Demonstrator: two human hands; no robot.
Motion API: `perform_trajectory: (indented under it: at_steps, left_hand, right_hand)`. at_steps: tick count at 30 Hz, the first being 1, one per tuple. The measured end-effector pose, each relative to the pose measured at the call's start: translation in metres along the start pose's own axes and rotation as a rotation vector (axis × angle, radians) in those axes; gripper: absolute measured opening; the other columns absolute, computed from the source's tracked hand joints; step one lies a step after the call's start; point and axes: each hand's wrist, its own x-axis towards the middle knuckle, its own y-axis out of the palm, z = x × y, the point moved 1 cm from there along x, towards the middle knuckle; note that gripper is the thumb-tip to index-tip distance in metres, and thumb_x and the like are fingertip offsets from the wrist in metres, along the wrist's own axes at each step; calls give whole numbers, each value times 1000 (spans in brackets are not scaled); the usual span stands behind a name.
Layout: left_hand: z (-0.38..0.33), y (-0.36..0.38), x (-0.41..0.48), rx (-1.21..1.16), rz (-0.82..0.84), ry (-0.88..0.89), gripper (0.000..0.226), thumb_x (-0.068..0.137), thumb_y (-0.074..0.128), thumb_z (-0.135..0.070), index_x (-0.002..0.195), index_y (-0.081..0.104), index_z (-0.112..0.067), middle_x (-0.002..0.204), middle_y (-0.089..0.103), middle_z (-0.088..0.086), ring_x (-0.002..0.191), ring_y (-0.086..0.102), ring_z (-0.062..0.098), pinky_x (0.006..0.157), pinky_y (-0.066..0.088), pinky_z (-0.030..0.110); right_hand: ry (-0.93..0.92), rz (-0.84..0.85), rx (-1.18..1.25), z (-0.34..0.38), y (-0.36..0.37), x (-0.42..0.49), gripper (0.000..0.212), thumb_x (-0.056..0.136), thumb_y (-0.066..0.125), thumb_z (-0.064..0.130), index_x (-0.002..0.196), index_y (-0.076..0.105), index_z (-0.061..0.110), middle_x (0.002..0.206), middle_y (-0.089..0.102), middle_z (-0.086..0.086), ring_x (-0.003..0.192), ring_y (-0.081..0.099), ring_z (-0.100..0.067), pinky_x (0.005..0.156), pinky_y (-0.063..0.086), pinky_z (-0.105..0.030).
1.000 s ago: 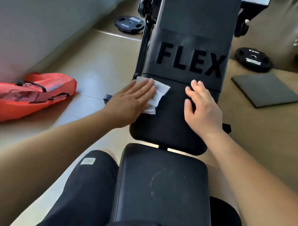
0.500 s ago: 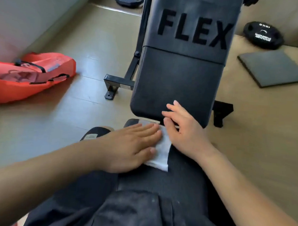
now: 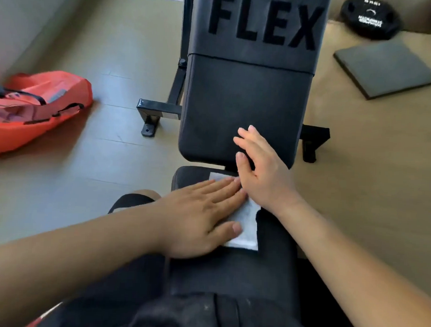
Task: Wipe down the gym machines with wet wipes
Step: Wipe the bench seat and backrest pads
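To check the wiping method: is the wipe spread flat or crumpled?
Spread flat: the wipe lies as a sheet on the seat, under the straight fingers of the left hand.

The head-worn camera looks forward and down, close above the bench.

Pale olive plank floor spreads left of the fingers and beyond them. A bluish sheen of light lies on the boards up and left of the fingers. Further left and up, a plain grey wall meets the floor along a slanted line. An orange bag with black straps lies on the floor well left of the fingers, near the wall. Right of the fingers the floor looks browner and matte. Up and right of the fingers a flat grey mat lies on it. Just beyond the mat is a black plate with white lettering, too blurred to read.
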Motion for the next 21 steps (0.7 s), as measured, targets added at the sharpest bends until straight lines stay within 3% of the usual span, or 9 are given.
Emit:
perform_trajectory:
  at_steps: [4,6,9,13,17,21]
  left_hand:
    - [11,4,27,-23,-36,-65,75,101,7,-62,162,-16,-25,170,-20,-2,154,-22,10,128,-6,34]
    - [8,4,23,-26,-29,-59,72,104,8,-60,162,-16,-25,169,-20,-2,154,-22,10,127,-9,33]
    - [-1,5,6,-21,-16,-99,72,104,6,-62,161,-16,-25,170,-20,-2,154,-23,10,127,-9,33]
    - [-40,8,-48,-28,35,-107,69,104,7,-61,160,-18,-29,166,-27,-10,149,-31,0,125,-15,28]
    - [-77,9,-77,-62,56,-191,67,103,8,-61,158,-21,-36,162,-33,-17,143,-36,-7,122,-19,23]
    - [-70,7,-36,-6,-5,-401,69,106,11,-57,163,-9,-25,171,-17,-2,155,-20,7,126,-11,28]
  right_hand:
    - [23,-11,10,4,1,-1,39,105,47,23,140,62,14,156,50,4,153,28,-8,120,37,-41]
    - [28,2,7,7,0,-1,40,105,45,24,140,62,14,156,50,2,154,28,-10,122,35,-42]
    - [27,6,-7,9,2,-1,41,106,44,26,141,61,14,157,49,1,154,28,-12,124,29,-37]
    - [23,-20,-13,6,3,-1,37,107,47,25,139,63,14,154,52,2,153,29,-9,117,21,-15]
    - [22,-22,26,0,3,3,36,105,49,26,137,65,17,154,52,5,153,28,-6,114,21,-14]
    - [32,2,59,-2,1,5,38,106,45,26,139,63,19,156,49,8,153,25,-4,112,23,-17]
